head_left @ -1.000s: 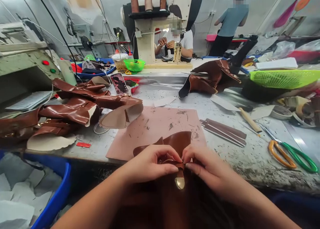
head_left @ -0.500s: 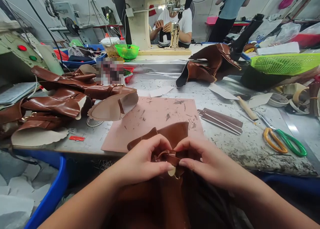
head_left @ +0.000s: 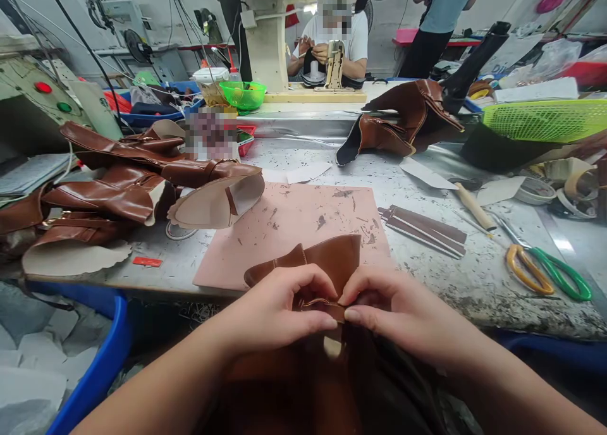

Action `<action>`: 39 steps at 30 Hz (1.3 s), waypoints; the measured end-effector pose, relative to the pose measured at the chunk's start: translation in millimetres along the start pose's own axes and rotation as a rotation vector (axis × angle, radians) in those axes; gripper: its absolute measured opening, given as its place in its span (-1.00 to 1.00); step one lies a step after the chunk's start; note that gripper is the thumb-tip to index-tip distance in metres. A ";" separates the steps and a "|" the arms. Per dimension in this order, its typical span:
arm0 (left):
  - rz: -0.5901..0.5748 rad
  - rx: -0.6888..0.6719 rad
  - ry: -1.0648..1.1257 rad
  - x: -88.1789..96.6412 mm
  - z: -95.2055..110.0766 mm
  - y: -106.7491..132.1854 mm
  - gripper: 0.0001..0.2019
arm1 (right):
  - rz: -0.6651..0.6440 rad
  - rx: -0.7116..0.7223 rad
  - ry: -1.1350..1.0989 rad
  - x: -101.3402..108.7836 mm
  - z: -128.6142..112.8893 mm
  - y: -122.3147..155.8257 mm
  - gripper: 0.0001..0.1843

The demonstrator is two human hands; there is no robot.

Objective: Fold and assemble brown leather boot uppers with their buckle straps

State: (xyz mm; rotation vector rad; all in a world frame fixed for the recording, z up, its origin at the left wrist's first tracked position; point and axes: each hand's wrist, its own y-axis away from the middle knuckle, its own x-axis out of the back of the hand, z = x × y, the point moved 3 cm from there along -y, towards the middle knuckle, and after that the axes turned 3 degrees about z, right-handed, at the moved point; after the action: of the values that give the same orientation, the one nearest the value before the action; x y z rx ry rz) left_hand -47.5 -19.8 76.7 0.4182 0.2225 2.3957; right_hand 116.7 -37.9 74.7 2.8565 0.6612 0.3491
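A brown leather boot upper point(head_left: 334, 255) lies at the front edge of the bench, its lower part dropping toward my lap. My left hand point(head_left: 289, 305) pinches a narrow strap point(head_left: 327, 306) on it between thumb and forefinger. From the other side my right hand point(head_left: 384, 302) grips the strap's right end, fingertips close to those of the left. A small pale piece point(head_left: 332, 346) shows just below the fingers. Beneath the upper is a pink cutting mat point(head_left: 294, 217) flecked with dark scraps. Part of the strap is hidden by my fingers.
Several brown boot uppers point(head_left: 109, 188) are heaped at left. To the right lie brown strips point(head_left: 424, 229), a wooden-handled awl point(head_left: 475, 206) and scissors point(head_left: 547, 270). Another upper point(head_left: 408, 122) rests at the back right. A blue bin point(head_left: 114, 334) stands below. A co-worker point(head_left: 351, 43) sits opposite.
Both hands have shifted slightly right and down on the strap. The strap now lies flatter between my fingers, and the pale piece hangs lower, clear of my left thumb.
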 end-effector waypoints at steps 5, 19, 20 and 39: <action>-0.016 0.034 0.113 1.0 -0.5 -1.5 -0.91 | 0.025 0.041 0.018 -3.6 -2.2 0.2 -0.92; -0.065 0.001 -0.237 1.1 6.0 -2.5 -0.92 | 0.064 0.151 0.378 -0.6 -5.3 9.4 -0.84; -0.073 -0.001 -0.303 0.2 6.8 -2.1 -0.89 | 0.025 0.133 0.346 -0.5 -5.8 9.0 -0.83; -0.075 0.035 -0.258 5.3 -0.3 -5.4 -0.88 | 0.099 0.129 0.151 -1.9 -1.2 6.4 -0.84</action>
State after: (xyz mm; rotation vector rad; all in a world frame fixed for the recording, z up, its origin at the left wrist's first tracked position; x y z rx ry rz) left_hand -48.1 -12.3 76.3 0.7160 0.1597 2.2405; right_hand 117.4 -44.2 77.0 3.0149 0.5898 0.5613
